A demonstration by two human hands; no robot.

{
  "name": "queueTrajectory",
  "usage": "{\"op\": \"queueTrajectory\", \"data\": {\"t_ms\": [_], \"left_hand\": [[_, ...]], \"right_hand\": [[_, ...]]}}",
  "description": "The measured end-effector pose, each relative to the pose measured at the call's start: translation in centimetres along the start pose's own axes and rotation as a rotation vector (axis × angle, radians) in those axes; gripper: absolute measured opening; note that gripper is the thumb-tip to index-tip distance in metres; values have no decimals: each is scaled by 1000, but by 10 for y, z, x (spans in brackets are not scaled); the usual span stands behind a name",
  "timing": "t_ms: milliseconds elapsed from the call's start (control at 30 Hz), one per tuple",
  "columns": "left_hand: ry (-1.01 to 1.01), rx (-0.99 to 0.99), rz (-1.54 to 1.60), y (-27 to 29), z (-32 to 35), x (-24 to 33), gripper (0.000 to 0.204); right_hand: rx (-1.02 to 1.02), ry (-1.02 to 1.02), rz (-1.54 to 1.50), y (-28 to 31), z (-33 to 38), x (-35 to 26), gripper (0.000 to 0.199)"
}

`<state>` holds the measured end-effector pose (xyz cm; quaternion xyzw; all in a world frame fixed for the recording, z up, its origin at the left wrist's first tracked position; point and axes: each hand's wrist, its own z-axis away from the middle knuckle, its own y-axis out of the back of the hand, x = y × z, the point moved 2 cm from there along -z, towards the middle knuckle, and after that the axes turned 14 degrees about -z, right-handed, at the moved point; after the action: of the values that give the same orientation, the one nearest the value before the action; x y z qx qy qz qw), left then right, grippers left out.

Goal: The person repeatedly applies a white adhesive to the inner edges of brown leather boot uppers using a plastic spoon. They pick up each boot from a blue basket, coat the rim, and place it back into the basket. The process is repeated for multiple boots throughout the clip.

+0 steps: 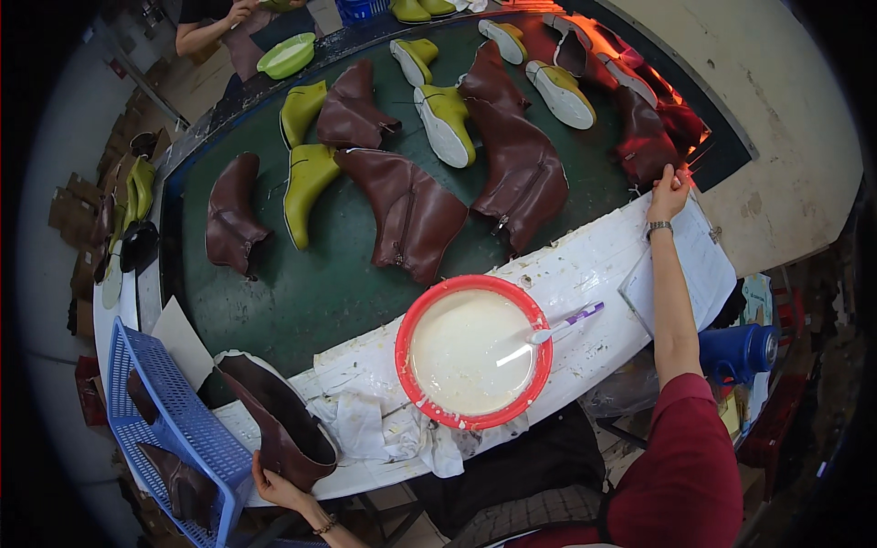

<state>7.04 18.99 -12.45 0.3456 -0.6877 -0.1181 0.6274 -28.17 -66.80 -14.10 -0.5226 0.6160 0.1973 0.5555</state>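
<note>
At the lower left my left hand (283,489) grips the rim of a brown leather boot upper (269,402), fingers closed on it. Its opening faces up beside a blue basket. Far out to the right, my right hand (670,194) has its fingers pinched at the end of another brown boot upper (645,137), which lies at the right end of the green surface under orange light. Between my arms stands a red-rimmed bowl (546,365) of creamy white liquid. A brush with a purple and white handle (585,314) rests across its rim.
More brown boot uppers (402,210) and yellow-green shoe pieces (311,187) with several white soles lie over the green belt-like surface (301,301). A blue basket (174,402) stands left, white rags (365,425) near the bowl, papers (694,265) right. Another person's arm (201,36) shows top left.
</note>
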Motion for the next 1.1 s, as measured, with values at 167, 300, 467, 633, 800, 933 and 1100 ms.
{"op": "queueTrajectory", "data": {"t_ms": [167, 300, 467, 633, 800, 933, 1100], "left_hand": [[-50, 24, -71, 11, 2, -1, 39], [-72, -2, -69, 7, -3, -11, 37], [-29, 10, -67, 2, 4, -2, 37], [-13, 6, 58, 1, 4, 9, 37], [11, 14, 47, 6, 7, 0, 39], [-20, 6, 7, 1, 2, 7, 37], [60, 10, -56, 0, 0, -11, 32]], "right_hand": [[-497, -373, 41, -26, 73, -30, 52], [-809, -223, 284, -49, 154, -84, 56], [-898, 124, 360, -79, 182, -92, 48], [-898, 61, 141, -130, 132, -67, 45], [-1074, -541, 387, -214, 103, -36, 52], [-1192, -519, 500, -243, 82, 23, 49], [-1079, -383, 263, -261, 80, 67, 27]]}}
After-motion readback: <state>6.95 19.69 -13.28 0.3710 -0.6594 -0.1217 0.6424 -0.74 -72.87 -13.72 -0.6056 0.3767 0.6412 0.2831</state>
